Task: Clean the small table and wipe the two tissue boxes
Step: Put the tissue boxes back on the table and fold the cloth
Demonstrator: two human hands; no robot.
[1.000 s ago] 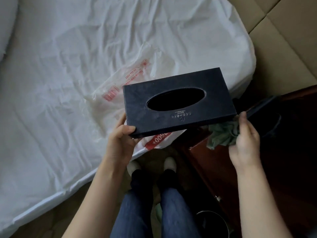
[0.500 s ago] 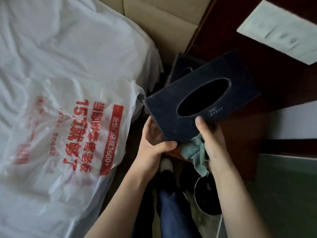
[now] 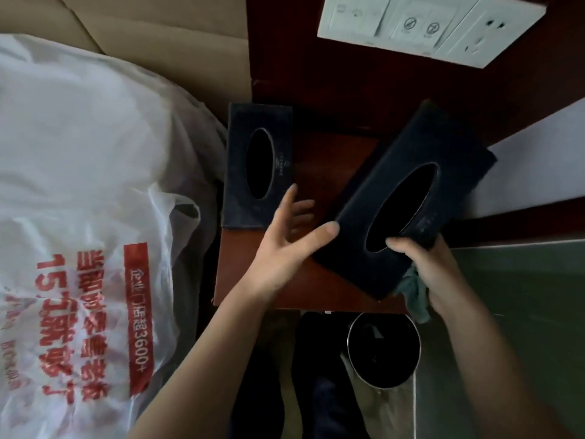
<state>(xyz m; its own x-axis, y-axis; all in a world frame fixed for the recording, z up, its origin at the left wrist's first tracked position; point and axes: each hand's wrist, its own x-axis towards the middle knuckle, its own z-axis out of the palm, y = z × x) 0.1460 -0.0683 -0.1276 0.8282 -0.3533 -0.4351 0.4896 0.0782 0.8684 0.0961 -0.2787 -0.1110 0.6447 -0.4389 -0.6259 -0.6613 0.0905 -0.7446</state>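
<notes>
A dark tissue box [image 3: 443, 144] with an oval opening is held tilted over the small reddish-brown table [image 3: 250, 274]. My right hand [image 3: 433, 274] grips its near end, fingertips on top beside the opening, and also holds a green cloth [image 3: 414, 293] bunched under that end. My left hand [image 3: 285, 245] has its fingers spread and straight, with only the thumb touching the box's near-left edge. A second dark tissue box [image 3: 240, 213] lies flat on the table's left side, just beyond my left fingertips.
A white plastic bag with red print [image 3: 95, 217] lies on the bed at the left. A round black bin [image 3: 383, 350] stands on the floor below the table's near edge. A white switch and socket panel [image 3: 427, 23] is on the dark wall behind.
The held box has moved from above the bed to over the table. My left hand has let go of its corner grip and spread its fingers. The second box has come into view.
</notes>
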